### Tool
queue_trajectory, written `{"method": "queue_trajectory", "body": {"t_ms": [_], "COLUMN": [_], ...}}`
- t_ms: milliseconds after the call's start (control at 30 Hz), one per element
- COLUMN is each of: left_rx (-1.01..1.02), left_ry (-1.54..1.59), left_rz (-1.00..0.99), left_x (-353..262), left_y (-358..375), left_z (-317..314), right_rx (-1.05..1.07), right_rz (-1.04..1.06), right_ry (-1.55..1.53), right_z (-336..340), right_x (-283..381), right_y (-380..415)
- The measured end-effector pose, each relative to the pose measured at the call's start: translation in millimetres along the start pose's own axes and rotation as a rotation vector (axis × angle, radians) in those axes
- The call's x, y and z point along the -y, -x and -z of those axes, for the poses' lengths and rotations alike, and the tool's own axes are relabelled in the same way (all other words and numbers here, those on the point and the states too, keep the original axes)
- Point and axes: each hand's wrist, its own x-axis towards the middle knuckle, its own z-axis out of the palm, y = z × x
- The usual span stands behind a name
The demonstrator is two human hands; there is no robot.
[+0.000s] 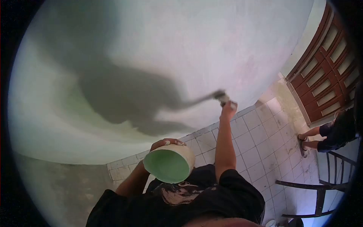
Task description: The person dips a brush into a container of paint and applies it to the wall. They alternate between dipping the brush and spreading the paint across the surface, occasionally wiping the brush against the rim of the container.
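Note:
A round pale container [168,165], green inside, is tilted toward the camera in front of my chest. My left hand [166,142] grips its far side, with whitish smears on the fingers. Farther out on the right, my right hand [229,108] is closed around the handle of a paintbrush [222,97]. The brush is at the pale wall [211,45], slightly blurred; whether its bristles touch the surface cannot be made out. A dark shadow of my body and arm falls across the wall.
White floor tiles [257,132] run along the wall's foot. Another person [332,134] in dark clothing is at the right, near a brown wooden door [321,72]. A dark metal frame [320,196] stands at the lower right. Grey floor [72,185] lies at the lower left.

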Motion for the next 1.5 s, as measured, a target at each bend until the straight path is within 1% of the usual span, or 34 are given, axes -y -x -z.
{"method": "queue_trajectory", "body": {"t_ms": [33,100,167,200,233,267,300,333,367,400,433,500,533,567,600,633,667,700,767,800,833,867,900,933,1000,1033,1100,1133,1167,1233,1300,1367,1467,1500], "left_rx": [0.02,0.021,0.016,0.16,0.301,0.165,0.162,0.069,-0.023,0.023,0.025,0.209,0.304,0.305,0.324,0.34,0.452,0.463,0.492,0.466,0.468,0.443,0.42,0.422,0.474,0.47,0.206,0.161,0.157,0.062,0.053,0.036,0.029,0.028], "left_ry": [0.013,0.065,0.124,0.016,-0.093,0.013,0.034,-0.021,-0.082,0.136,0.135,0.053,-0.095,-0.105,-0.183,-0.258,-0.502,-0.512,-0.374,-0.41,-0.41,-0.381,-0.351,-0.346,-0.295,-0.276,-0.098,-0.039,-0.031,-0.083,-0.076,-0.062,-0.036,-0.026], "left_rz": [-0.063,-0.063,-0.043,-0.202,-0.361,-0.064,-0.051,-0.09,-0.135,0.048,0.034,-0.116,-0.26,-0.283,-0.329,-0.366,-0.598,-0.613,-0.59,-0.48,-0.482,-0.454,-0.426,-0.42,-0.541,-0.524,-0.609,-0.559,-0.561,-0.356,-0.394,-0.431,-0.422,-0.279], "left_x": [4,7,10,12,14,16,11,-9,-22,-18,-14,-7,14,14,10,6,8,4,-1,16,14,12,11,7,1,-2,-13,-13,-14,-15,-10,-10,-20,-18], "left_y": [1,1,-1,-4,-7,-6,-3,4,5,-2,-3,1,0,2,4,7,2,0,4,3,4,6,11,12,12,15,25,26,28,30,27,25,29,31], "left_z": [5,13,17,18,17,31,10,-27,-46,-20,-12,-2,23,23,21,19,22,18,12,43,42,41,37,36,28,13,-19,-22,-17,-4,1,-5,-16,-7], "right_rx": [0.01,0.035,0.088,0.152,0.193,0.244,0.334,0.344,0.358,0.351,0.346,0.227,0.232,0.238,0.14,0.081,-0.035,-0.029,-0.096,-0.024,-0.007,0.032,0.037,0.05,0.155,0.198,0.316,0.433,0.437,0.281,0.304,0.236,0.178,0.077], "right_rz": [0.056,0.186,0.216,0.262,0.253,0.189,0.196,0.214,0.233,0.232,0.23,0.154,0.13,0.118,0.062,-0.038,-0.146,-0.134,-0.243,-0.109,0.081,0.118,0.181,0.203,0.255,0.255,0.263,0.279,0.278,0.205,0.258,0.119,0.023,-0.109], "right_ry": [0.053,-0.08,-0.254,-0.391,-0.525,-0.65,-0.673,-0.645,-0.626,-0.624,-0.627,-0.461,-0.432,-0.326,-0.201,-0.101,0.004,-0.013,-0.025,-0.082,0.033,-0.08,-0.091,-0.171,-0.445,-0.541,-0.677,-0.69,-0.682,-0.623,-0.508,-0.339,-0.197,-0.04], "right_z": [-27,-74,-101,-108,-115,-119,-115,-112,-112,-110,-103,-78,-57,-33,-11,7,18,16,4,-21,-42,-65,-83,-101,-123,-129,-133,-129,-129,-129,-105,-69,-6,14], "right_x": [52,147,213,237,267,289,298,295,288,263,223,146,108,79,40,20,15,21,36,69,85,129,187,227,281,307,340,341,334,298,219,164,69,38], "right_y": [9,29,36,39,40,43,43,44,44,42,41,44,43,42,31,28,24,23,18,25,16,19,36,45,45,49,53,52,56,66,62,61,42,33]}}
